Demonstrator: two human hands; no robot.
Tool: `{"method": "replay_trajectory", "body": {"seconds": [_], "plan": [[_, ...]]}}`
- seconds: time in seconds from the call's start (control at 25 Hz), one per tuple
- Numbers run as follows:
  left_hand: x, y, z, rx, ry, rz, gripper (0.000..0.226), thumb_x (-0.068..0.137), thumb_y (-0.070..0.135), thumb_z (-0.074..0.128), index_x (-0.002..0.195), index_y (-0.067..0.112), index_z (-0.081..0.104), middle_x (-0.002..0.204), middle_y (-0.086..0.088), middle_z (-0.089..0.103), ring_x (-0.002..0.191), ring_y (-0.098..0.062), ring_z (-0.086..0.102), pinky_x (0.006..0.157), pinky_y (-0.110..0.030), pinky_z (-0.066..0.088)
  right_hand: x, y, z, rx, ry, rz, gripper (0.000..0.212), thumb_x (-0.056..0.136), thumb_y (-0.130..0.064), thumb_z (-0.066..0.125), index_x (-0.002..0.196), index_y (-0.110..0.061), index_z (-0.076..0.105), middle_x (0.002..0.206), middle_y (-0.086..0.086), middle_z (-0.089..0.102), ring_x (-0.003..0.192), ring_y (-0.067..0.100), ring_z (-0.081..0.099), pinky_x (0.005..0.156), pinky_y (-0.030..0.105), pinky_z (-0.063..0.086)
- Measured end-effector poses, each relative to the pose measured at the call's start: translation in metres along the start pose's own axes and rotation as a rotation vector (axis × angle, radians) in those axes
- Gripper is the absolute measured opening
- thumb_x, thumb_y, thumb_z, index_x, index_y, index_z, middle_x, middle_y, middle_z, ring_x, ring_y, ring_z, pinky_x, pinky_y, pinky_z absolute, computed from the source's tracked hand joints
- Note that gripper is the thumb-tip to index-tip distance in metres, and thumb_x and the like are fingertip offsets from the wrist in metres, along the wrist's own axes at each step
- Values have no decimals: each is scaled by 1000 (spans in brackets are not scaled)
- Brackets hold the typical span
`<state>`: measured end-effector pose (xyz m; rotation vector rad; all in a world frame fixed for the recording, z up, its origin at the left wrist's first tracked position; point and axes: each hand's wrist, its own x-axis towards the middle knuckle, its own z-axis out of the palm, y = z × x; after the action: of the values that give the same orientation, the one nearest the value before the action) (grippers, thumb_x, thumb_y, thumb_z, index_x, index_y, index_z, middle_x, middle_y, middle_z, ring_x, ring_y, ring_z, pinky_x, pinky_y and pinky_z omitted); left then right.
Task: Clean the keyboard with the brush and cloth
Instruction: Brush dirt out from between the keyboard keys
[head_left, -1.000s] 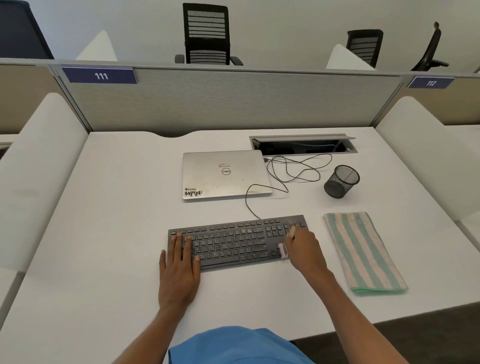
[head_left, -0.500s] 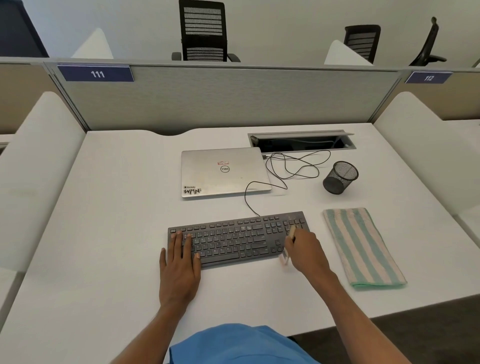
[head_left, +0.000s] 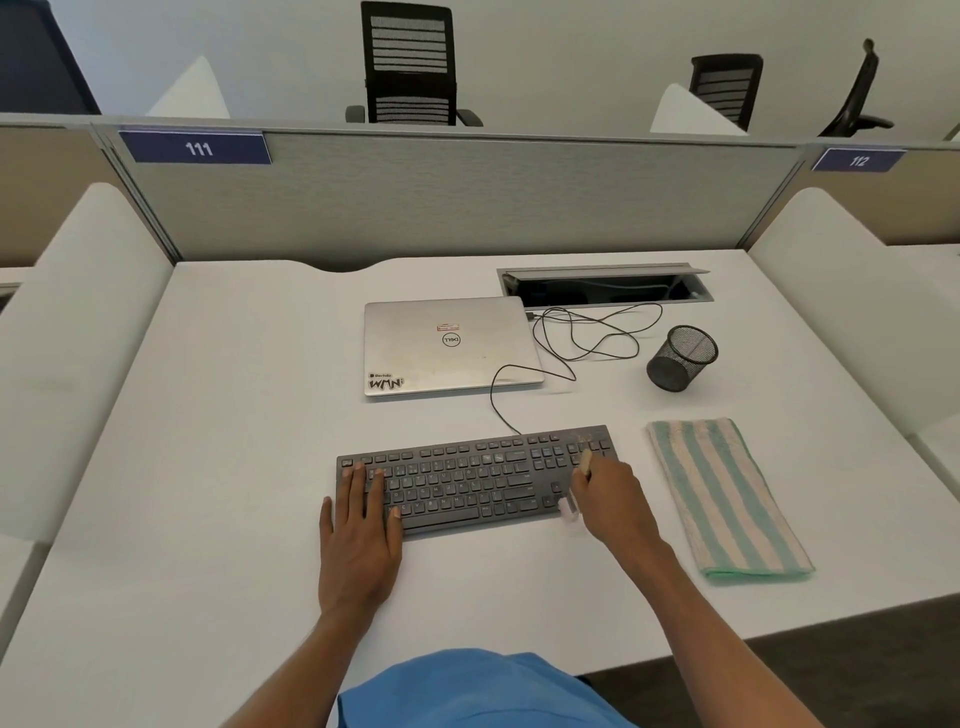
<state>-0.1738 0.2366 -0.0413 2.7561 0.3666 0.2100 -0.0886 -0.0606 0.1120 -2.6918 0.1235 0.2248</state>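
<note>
A black keyboard (head_left: 467, 480) lies on the white desk (head_left: 234, 467) in front of me. My left hand (head_left: 358, 535) rests flat on its left end with straight fingers. My right hand (head_left: 615, 501) grips a small brush (head_left: 569, 506) over the keyboard's right end; the pale bristles touch the front right corner and the wooden handle tip sticks up past my fingers. A folded cloth (head_left: 724, 499) with green and cream stripes lies on the desk just right of the keyboard, untouched.
A shut silver laptop (head_left: 449, 345) sits behind the keyboard, with a looped black cable (head_left: 582, 338) beside it. A black mesh pen cup (head_left: 680, 358) stands at the back right. An open cable hatch (head_left: 605, 286) lies by the grey partition.
My right hand has shifted the brush slightly along the keyboard's right end, its bristles staying near the front edge. My left hand has stayed in place.
</note>
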Motion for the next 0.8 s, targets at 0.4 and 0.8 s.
{"method": "replay_trajectory", "body": {"seconds": [0.4,0.8], "plan": [[0,1,0,1,-1,-4,64,106,43,26,164,16,34,174,-4,22,163,-21,11,130,-53,17,-5,2,15,39,-19,13,33,103,-22,44,71,-15,48,68,0,53,63,19,49,49,26,29],[0,0,1,0,-1,-3,63,106,43,27,163,16,36,174,-4,23,162,-22,14,130,-53,17,-11,2,11,126,12,-16,34,103,-19,45,69,-16,45,66,-4,51,61,15,46,52,27,33]]}}
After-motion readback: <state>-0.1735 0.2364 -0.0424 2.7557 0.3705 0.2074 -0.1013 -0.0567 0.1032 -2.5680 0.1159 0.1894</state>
